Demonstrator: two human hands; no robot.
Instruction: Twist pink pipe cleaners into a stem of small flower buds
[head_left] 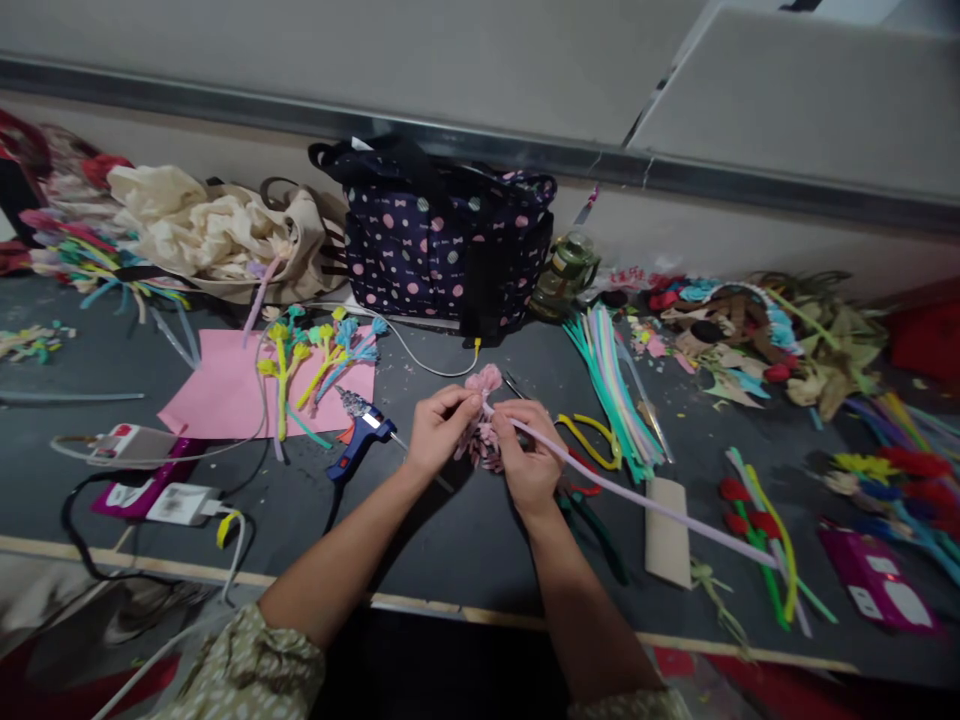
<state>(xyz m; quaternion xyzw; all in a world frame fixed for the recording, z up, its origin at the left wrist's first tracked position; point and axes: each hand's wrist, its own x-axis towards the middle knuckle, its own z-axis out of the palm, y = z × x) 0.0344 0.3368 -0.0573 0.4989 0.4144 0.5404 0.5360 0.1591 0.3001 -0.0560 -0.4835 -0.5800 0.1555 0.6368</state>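
Observation:
Both hands meet over the middle of the dark table. My left hand point(442, 432) is closed, its thumb and fingertips pinching a fuzzy pink flower point(484, 378) near its base. My right hand point(531, 465) grips a long lilac pipe cleaner point(660, 508) close to the flower, and its free end runs off to the right. More pink petals show between and below the hands, partly hidden by the fingers. A blue hot glue gun point(363, 438) lies left of my left hand. By my right hand are yellow-handled scissors point(611, 440) and green-handled pliers point(596, 530).
A patterned dark bag point(450, 240) and a green bottle point(568, 265) stand at the back. Finished pipe-cleaner stems lie on a pink sheet point(214, 385). To the right are a pipe-cleaner bundle point(613, 385) and a beige block point(666, 530). Power strips with cables point(184, 503) lie front left.

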